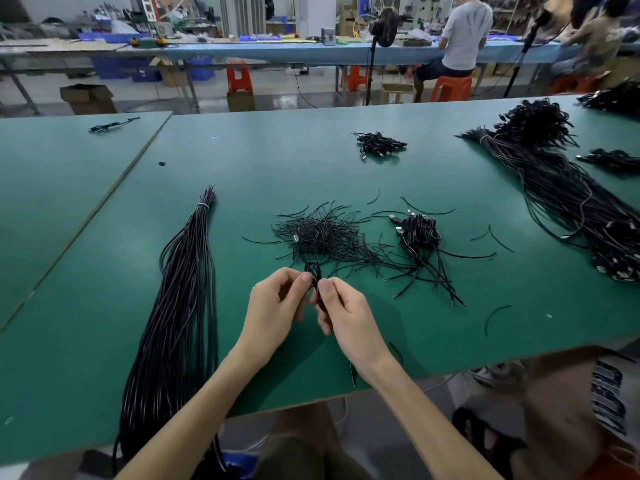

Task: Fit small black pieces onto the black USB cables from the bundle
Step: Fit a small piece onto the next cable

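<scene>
Beyond the far left of the green table (242, 161) an open cardboard box (88, 98) stands on the floor, the nearest container in view; its contents are hidden. On the table's left lies the long bundle (180, 306) of black cables, tied with a pale band near its far end and running toward the near edge, where it hangs over. Just right of it, above the near middle of the table, the left hand (273, 306) and the right hand (349, 317) meet thumb to thumb. Each pinches the coiled cable (312, 270) between thumb and forefinger, with the other fingers curled in under the palm. The coil's loop stands out of the fingertips on the far side, its long axis running away from the person, and it sits between the two hands, equally near each. Whether a small piece is already on it I cannot tell. Straight beyond the loop lies the heap of thin black pieces (322, 233) — so the next piece is ahead of the fingers, and I judge either hand could reach it. Right of the heap, touching its stray ends, is the pile of coiled USB cables (419, 233) with metal plugs showing. A small pile (379, 145) lies farther back, and at the far right a big sheaf (571, 202) of cables crosses the table
</scene>
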### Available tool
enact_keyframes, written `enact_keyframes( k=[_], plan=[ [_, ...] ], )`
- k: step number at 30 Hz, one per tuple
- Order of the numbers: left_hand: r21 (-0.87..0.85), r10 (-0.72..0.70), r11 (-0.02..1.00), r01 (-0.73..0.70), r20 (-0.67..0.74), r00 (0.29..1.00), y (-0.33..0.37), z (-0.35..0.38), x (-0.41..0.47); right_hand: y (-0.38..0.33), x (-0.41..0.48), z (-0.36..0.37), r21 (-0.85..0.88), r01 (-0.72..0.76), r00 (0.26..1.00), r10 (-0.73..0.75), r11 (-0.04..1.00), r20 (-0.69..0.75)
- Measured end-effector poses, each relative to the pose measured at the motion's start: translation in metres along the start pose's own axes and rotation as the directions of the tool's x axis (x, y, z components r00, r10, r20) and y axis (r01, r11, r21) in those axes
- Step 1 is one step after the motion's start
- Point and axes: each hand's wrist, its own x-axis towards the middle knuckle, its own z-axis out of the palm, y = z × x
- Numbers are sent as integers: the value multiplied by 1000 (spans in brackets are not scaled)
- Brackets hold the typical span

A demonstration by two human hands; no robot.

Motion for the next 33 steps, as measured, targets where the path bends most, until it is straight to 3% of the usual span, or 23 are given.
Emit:
enact_keyframes(
  k=[5,9,15,19,27,30,33],
  plan=[
    [-259,-133,952,162,127,983,4,-1,2,1,0,-1,-42,71,997,-73,997,-39],
    [-354,-176,901,250,228,958,6,-3,2,2,1,0,-34,80,994,-82,996,-66],
    [-378,-200,876,301,284,938,3,-5,1,4,2,0,6,16,994,-16,1000,-104],
    [-405,-209,845,349,350,913,2,-4,2,3,2,-2,38,57,992,-53,998,-118],
    [-509,-283,638,577,541,791,-4,-13,6,1,-1,-4,5,131,986,-130,991,-109],
    [-480,-295,706,520,468,833,-6,-11,5,3,0,-4,-16,107,986,-108,994,-125],
    [-339,-200,893,298,295,934,-3,-3,2,4,1,-5,49,23,984,-14,999,-176]
  ],
)
